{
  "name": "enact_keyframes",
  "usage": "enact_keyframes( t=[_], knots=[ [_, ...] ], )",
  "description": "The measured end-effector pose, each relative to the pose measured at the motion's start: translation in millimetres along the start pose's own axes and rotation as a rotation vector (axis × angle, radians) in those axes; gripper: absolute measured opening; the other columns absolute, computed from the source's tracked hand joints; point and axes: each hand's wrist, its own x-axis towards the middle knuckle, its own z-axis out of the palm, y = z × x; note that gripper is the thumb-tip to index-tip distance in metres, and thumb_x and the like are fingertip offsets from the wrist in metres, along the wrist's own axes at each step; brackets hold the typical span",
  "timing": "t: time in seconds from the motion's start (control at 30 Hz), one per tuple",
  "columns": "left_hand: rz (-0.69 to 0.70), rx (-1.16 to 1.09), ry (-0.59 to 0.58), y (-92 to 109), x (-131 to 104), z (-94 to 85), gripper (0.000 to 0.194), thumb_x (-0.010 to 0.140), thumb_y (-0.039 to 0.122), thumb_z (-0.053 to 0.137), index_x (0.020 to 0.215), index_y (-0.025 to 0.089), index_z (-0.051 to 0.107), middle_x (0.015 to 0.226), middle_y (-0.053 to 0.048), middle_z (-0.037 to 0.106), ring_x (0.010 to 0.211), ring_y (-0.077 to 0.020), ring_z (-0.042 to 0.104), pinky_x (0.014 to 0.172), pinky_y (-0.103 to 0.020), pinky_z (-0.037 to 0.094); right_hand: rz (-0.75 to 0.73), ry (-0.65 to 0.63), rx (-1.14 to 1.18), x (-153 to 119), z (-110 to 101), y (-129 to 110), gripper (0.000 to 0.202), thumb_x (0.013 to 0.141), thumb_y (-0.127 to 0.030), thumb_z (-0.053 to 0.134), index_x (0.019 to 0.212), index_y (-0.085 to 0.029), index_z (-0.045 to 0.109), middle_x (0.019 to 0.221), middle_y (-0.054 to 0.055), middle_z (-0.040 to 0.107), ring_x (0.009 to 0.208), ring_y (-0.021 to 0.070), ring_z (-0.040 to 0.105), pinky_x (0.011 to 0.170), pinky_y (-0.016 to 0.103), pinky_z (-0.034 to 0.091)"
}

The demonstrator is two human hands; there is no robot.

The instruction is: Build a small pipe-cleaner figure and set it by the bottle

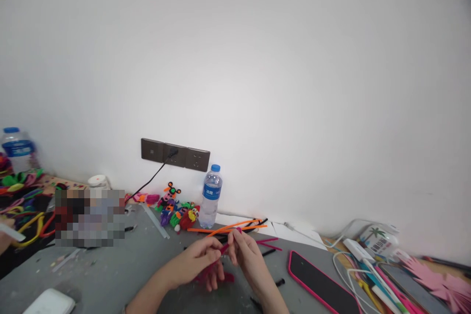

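Observation:
My left hand point(193, 261) is closed, thumb and forefinger pinching a magenta pipe cleaner point(224, 248). My right hand point(247, 251) grips the same pipe cleaner from the other side, and a bit of magenta shows above its fingertips. The rest of that piece is partly hidden by the fingers. Beneath my left hand lies more magenta fuzzy material point(228, 277) on the grey tabletop. Just behind both hands, orange pipe cleaners point(230, 228) lie together with black ones. Two magenta stems point(271, 244) stick out to the right of my right hand.
A water bottle point(211, 198) stands by the wall beside small colourful pipe-cleaner figures point(180, 211). At right lies a pink-cased phone point(320, 282), near white cables and pink paper point(437, 282). A white case point(50, 302) sits front left. Another person's hand point(5, 235) shows at far left.

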Motion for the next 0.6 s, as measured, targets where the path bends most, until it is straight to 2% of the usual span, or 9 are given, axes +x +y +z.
enact_keyframes(
  t=[0.1, 0.2, 0.3, 0.37, 0.5, 0.6],
  knots=[
    [-0.042, -0.021, 0.025, -1.4, 1.5, 3.8, 0.045, 0.080, 0.064, 0.052, 0.088, 0.019, 0.053, 0.056, 0.008, 0.045, 0.041, -0.0069, 0.038, 0.042, -0.019, 0.033, -0.013, -0.061, -0.029, -0.1, 6.3, 3.7, 0.040, 0.082, -0.055, 0.062, 0.078, -0.015, 0.062, 0.045, -0.004, 0.052, 0.045, 0.0097, 0.043, 0.053, 0.023, 0.033],
    [-0.066, 0.028, 0.115, -3.2, 2.2, 2.2, 0.044, 0.082, 0.063, 0.050, 0.079, 0.020, 0.051, 0.052, 0.012, 0.031, 0.038, -0.0051, 0.023, 0.038, -0.018, 0.022, 0.007, -0.067, 0.035, 0.5, 9.2, 5.8, 0.040, 0.081, -0.055, 0.064, 0.079, -0.015, 0.061, 0.045, -0.005, 0.050, 0.045, 0.0105, 0.046, 0.050, 0.022, 0.032],
    [-0.020, 0.161, 0.158, -0.9, 1.2, -0.1, 0.043, 0.086, 0.061, 0.044, 0.077, 0.020, 0.051, 0.050, 0.011, 0.033, 0.038, -0.0060, 0.028, 0.038, -0.019, 0.019, 0.014, -0.018, 0.128, 0.4, 7.1, 3.8, 0.039, 0.079, -0.054, 0.066, 0.075, -0.015, 0.061, 0.045, -0.005, 0.052, 0.042, 0.0090, 0.044, 0.047, 0.021, 0.030],
    [0.010, 0.198, 0.138, 1.6, 0.3, 0.1, 0.043, 0.087, 0.060, 0.042, 0.078, 0.020, 0.052, 0.049, 0.011, 0.033, 0.038, -0.0066, 0.029, 0.038, -0.019, 0.020, 0.004, 0.015, 0.152, -0.1, 4.3, 0.4, 0.037, 0.077, -0.051, 0.069, 0.073, -0.015, 0.061, 0.047, -0.004, 0.056, 0.041, 0.0078, 0.043, 0.047, 0.020, 0.031],
    [0.029, 0.138, 0.090, 1.9, -0.4, 2.4, 0.040, 0.088, 0.058, 0.043, 0.081, 0.020, 0.053, 0.049, 0.012, 0.029, 0.039, -0.0069, 0.022, 0.040, -0.019, 0.022, -0.037, 0.048, 0.131, -0.5, 1.2, -7.2, 0.035, 0.075, -0.049, 0.072, 0.072, -0.015, 0.064, 0.055, 0.001, 0.064, 0.047, 0.0105, 0.051, 0.052, 0.022, 0.038],
    [0.035, 0.092, 0.071, -1.2, -0.1, 1.7, 0.039, 0.087, 0.058, 0.045, 0.081, 0.020, 0.052, 0.051, 0.012, 0.027, 0.041, -0.0072, 0.019, 0.040, -0.019, 0.021, -0.098, 0.063, 0.032, -4.7, -0.3, -16.9, 0.035, 0.077, -0.049, 0.070, 0.079, -0.014, 0.068, 0.061, 0.004, 0.067, 0.053, 0.0133, 0.056, 0.058, 0.025, 0.042]
  ],
)
